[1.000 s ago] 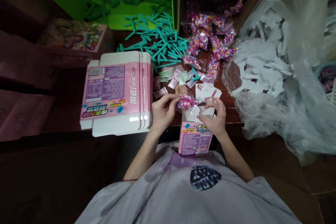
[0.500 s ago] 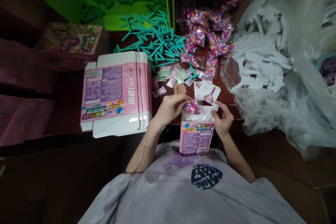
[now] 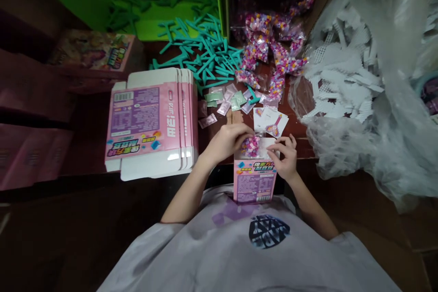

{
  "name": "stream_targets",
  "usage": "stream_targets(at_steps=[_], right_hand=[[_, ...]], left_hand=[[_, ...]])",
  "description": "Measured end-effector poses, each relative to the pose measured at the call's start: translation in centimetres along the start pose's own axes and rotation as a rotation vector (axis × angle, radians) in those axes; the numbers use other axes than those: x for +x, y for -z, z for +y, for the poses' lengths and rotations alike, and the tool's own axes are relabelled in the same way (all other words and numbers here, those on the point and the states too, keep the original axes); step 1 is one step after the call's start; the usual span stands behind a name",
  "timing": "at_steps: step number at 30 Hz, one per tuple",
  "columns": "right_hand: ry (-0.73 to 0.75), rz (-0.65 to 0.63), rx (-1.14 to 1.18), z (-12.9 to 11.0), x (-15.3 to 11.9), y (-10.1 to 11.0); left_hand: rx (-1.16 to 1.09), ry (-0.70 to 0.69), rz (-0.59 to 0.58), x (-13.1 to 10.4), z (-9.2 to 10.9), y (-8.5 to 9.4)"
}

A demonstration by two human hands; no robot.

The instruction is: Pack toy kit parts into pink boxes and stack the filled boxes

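An open pink and purple box [image 3: 255, 182] stands upright against my shirt, its top flaps raised. My left hand [image 3: 234, 141] pinches a clear bag of pink and purple beads [image 3: 250, 146] at the box's mouth. At the right side of the opening is my right hand [image 3: 284, 157], its fingers bent near the flap; whether they grip anything is too small to tell. Just beyond the box lie printed cards [image 3: 270, 121] with pink pictures.
Flat pink boxes [image 3: 147, 123] are stacked at the left. Small sachets [image 3: 224, 100], teal hammer-shaped pieces [image 3: 208, 54] and bead bags [image 3: 258, 41] lie behind. White perforated pieces [image 3: 342, 77] fill a plastic bag at the right. Closed boxes [image 3: 92, 52] stand further left.
The bead bag has moved lower, into the box's mouth. My right hand has shifted slightly left, and the white perforated piece at its fingers no longer shows there.
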State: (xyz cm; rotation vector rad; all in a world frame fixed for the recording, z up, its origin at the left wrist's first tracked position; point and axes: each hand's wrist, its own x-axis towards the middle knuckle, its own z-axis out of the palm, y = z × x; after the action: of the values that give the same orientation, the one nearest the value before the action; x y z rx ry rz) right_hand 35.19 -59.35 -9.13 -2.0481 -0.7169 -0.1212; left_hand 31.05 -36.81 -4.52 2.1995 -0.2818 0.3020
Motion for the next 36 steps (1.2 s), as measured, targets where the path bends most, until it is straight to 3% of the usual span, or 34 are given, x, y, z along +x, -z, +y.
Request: stream_targets(at_steps=[3,8,10,12,14,15,16,19,21,23,27,29,33,36], right_hand=[[0.000,0.100,-0.058,0.3,-0.6,0.0],[0.077,0.101,-0.052,0.9,-2.9,-0.9],[-0.074,0.255,0.122,0.7,-4.0,-1.9],[-0.257,0.354,0.330,0.1,-4.7,-2.9],[-0.375,0.306,0.517,-0.7,-5.0,-3.2],[-0.412,0.249,0.600,-1.1,-5.0,-3.1],[-0.449,0.188,0.677,-1.5,-4.9,-2.9],[-0.569,-0.040,0.819,-1.9,-4.6,-1.9],[-0.616,-0.141,0.822,-1.7,-4.5,-1.3],[-0.590,-0.141,0.825,-1.3,-4.6,-1.0],[-0.303,-0.067,0.777,-0.6,-5.5,-1.1],[-0.244,-0.004,0.615,-0.4,-5.9,-1.3],[-0.288,0.089,0.384,-0.3,-6.0,-1.5],[-0.255,0.031,0.313,-0.3,-5.2,-1.1]], left_hand=[[0.024,-0.023,-0.104,-0.3,0.1,-0.7],[0.195,-0.043,-0.139,-2.9,-0.4,-2.5],[0.037,-0.031,0.040,-4.3,-0.9,-3.9],[-0.211,0.042,0.414,-5.4,-1.2,-5.6],[-0.448,0.162,0.733,-6.0,-1.0,-6.9],[-0.544,0.225,0.777,-6.2,-0.8,-7.3],[-0.633,0.280,0.732,-6.3,-0.6,-7.5],[-0.889,0.428,0.373,-6.9,-0.2,-7.2],[-0.976,0.541,0.224,-7.5,-0.1,-6.9],[-0.978,0.578,0.218,-8.2,0.0,-6.8],[-0.860,0.317,0.242,-9.2,0.7,-7.2],[-0.727,0.281,0.289,-9.2,1.2,-7.6],[-0.616,0.493,0.511,-8.8,2.1,-8.1],[-0.601,0.556,0.471,-8.6,2.0,-7.5]])
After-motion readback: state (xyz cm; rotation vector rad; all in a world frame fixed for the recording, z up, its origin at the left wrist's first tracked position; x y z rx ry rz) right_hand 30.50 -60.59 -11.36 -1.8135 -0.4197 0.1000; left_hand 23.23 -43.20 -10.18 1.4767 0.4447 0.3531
